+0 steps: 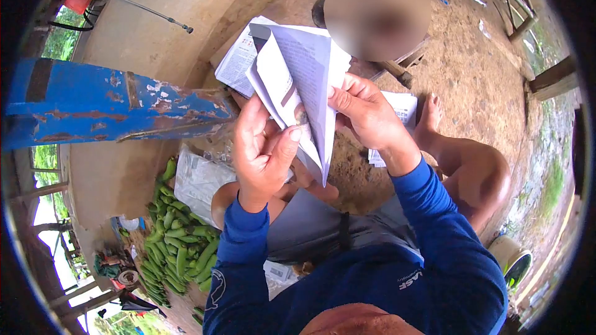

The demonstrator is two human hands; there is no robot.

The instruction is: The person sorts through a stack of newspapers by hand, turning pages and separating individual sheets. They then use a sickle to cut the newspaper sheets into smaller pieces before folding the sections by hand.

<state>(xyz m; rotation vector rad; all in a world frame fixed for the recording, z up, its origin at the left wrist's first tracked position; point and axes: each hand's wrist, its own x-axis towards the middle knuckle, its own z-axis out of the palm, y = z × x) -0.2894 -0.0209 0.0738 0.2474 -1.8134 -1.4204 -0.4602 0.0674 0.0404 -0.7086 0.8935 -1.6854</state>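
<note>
Folded newspaper sheets [304, 68], shaped to a narrow point at the bottom, are held up in front of my chest. My left hand [264, 149] grips their lower left side, thumb on the front and fingers behind. On the upper right edge, my right hand [366, 111] pinches the paper between thumb and fingers. Another printed stack [236, 68] lies behind the held sheets at the left. More papers [400, 108] rest on the ground beyond my right wrist.
A heap of long green vegetables [180, 242] lies at the lower left beside a pale plastic sheet [198, 177]. The peeling blue post [124, 105] stands left of my hands. My bent legs flank the ground, and a bucket [509, 257] sits at the lower right.
</note>
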